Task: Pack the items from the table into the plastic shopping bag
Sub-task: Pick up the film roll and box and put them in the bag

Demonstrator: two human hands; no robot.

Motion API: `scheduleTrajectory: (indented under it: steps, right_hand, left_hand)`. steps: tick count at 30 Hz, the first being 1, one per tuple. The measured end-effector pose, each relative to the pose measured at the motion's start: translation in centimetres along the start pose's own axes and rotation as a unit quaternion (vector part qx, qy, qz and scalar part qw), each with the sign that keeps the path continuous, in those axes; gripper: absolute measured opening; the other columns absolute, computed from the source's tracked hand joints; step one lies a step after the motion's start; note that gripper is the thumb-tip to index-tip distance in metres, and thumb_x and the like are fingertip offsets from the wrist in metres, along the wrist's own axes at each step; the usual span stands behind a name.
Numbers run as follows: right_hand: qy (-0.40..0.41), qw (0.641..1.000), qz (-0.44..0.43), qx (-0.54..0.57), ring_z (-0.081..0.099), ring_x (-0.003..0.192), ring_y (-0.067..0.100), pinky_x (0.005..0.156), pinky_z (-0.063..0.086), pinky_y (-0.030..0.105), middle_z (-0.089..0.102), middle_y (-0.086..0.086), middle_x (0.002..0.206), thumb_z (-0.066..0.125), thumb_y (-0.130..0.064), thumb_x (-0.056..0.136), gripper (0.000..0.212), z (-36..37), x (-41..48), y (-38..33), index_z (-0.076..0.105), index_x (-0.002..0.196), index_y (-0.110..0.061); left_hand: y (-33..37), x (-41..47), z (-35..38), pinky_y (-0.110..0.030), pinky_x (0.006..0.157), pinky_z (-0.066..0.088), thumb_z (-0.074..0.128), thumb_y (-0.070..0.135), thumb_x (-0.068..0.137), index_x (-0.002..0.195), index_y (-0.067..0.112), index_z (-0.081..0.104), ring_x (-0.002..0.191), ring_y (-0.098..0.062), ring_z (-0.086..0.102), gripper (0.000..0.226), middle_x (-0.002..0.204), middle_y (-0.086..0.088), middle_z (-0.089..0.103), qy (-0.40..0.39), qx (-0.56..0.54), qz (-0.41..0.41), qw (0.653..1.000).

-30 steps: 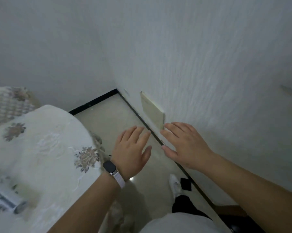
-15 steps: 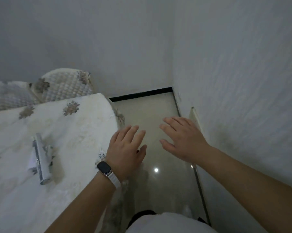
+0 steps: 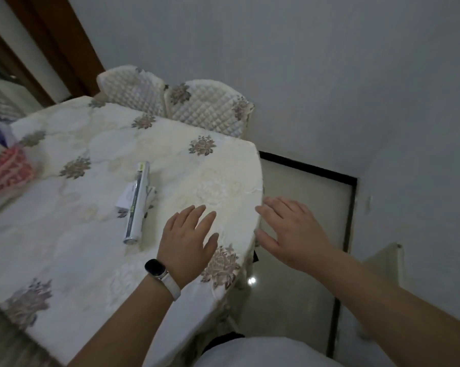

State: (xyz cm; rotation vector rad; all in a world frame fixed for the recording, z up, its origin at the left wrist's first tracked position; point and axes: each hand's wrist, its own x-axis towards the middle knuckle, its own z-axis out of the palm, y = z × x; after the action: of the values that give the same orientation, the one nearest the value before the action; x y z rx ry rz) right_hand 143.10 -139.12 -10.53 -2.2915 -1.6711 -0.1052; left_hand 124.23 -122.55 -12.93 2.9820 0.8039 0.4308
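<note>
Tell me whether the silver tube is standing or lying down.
Lying down: the tube rests lengthwise on the tablecloth, untouched by either hand.

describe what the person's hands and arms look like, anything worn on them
Both forearms are bare, with no sleeves in view. The left hand has a band at the wrist: a smartwatch with a dark, rounded rectangular face on a white strap. The right hand and its wrist carry nothing: no watch, ring or glove shows.

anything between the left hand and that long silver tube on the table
Nothing visible. The left hand hovers open just right of the silver tube, with only bare tablecloth between them. A small white box lies against the tube's far side.
</note>
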Motion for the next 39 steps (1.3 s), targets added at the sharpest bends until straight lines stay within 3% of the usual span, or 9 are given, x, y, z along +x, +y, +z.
scheduleTrajectory:
  steps: [14, 21, 26, 33, 36, 38, 39]
  right_hand:
    - [-0.141, 0.983, -0.112, 0.043, 0.056, 0.118, 0.026, 0.095, 0.046, 0.042, 0.06, 0.004, 0.13, 0.045, -0.05, 0.09, 0.05, 10.2, 17.5, -7.9, 0.062, 0.124, -0.018]
    - [-0.204, 0.965, -0.111, 0.12, 0.053, 0.12, 0.028, 0.097, 0.045, 0.042, 0.057, 0.009, 0.133, 0.037, -0.054, 0.089, 0.061, 17.5, 23.8, -11.4, 0.06, 0.127, -0.012]
    - [-0.253, 0.941, -0.011, 0.224, 0.045, 0.123, 0.022, 0.094, 0.042, 0.037, 0.048, 0.002, 0.135, 0.049, -0.047, 0.095, 0.052, 22.2, 28.0, -14.1, 0.046, 0.136, -0.016]
    - [-0.28, 0.885, 0.164, 0.334, 0.048, 0.116, 0.019, 0.094, 0.045, 0.037, 0.04, 0.0, 0.129, 0.061, -0.064, 0.08, 0.084, 26.2, 31.8, -17.3, 0.032, 0.142, -0.015]
    - [-0.275, 0.876, 0.186, 0.349, 0.052, 0.103, 0.014, 0.089, 0.05, 0.038, 0.044, -0.004, 0.116, 0.067, -0.06, 0.073, 0.075, 27.4, 31.9, -17.7, 0.041, 0.13, -0.02]
    - [-0.283, 0.858, 0.199, 0.38, 0.059, 0.092, 0.011, 0.078, 0.054, 0.033, 0.054, -0.004, 0.108, 0.069, -0.052, 0.071, 0.062, 27.7, 31.8, -17.4, 0.043, 0.12, -0.023]
    - [-0.29, 0.847, 0.202, 0.397, 0.063, 0.085, 0.008, 0.07, 0.054, 0.028, 0.059, -0.005, 0.103, 0.07, -0.046, 0.073, 0.057, 27.7, 31.7, -17.1, 0.043, 0.117, -0.024]
  left_hand:
    - [-18.7, 1.9, 4.1, -0.048, 0.089, 0.05, 0.045, 0.04, 0.086, 0.118, 0.015, 0.065, 0.11, -0.035, 0.06, 0.046, 0.121, -0.012, 0.065, -0.011, -0.03, -0.207, 0.978]
    - [-24.1, 2.7, 6.7, -0.046, 0.088, 0.051, 0.049, 0.036, 0.086, 0.118, 0.014, 0.066, 0.112, -0.035, 0.058, 0.042, 0.123, -0.013, 0.064, -0.028, -0.082, -0.346, 0.934]
    - [-26.9, 4.5, 8.7, -0.042, 0.1, 0.042, 0.053, 0.037, 0.091, 0.134, 0.014, 0.055, 0.124, -0.031, 0.049, 0.048, 0.136, -0.009, 0.055, -0.055, -0.142, -0.433, 0.889]
    - [-30.5, 6.3, 12.3, -0.045, 0.105, 0.04, 0.055, 0.053, 0.091, 0.149, 0.019, 0.031, 0.132, -0.027, 0.042, 0.072, 0.148, -0.005, 0.043, -0.131, -0.216, -0.477, 0.842]
    - [-30.8, 6.6, 13.4, -0.045, 0.087, 0.05, 0.052, 0.065, 0.083, 0.13, 0.023, 0.048, 0.11, -0.028, 0.056, 0.062, 0.12, -0.002, 0.061, -0.117, -0.222, -0.45, 0.857]
    - [-30.6, 6.6, 14.2, -0.044, 0.073, 0.051, 0.055, 0.063, 0.075, 0.113, 0.025, 0.05, 0.091, -0.025, 0.058, 0.054, 0.099, 0.003, 0.062, -0.111, -0.22, -0.447, 0.86]
    - [-30.5, 6.7, 14.5, -0.045, 0.073, 0.051, 0.057, 0.063, 0.073, 0.114, 0.022, 0.05, 0.091, -0.027, 0.058, 0.058, 0.1, 0.001, 0.062, -0.11, -0.219, -0.449, 0.859]
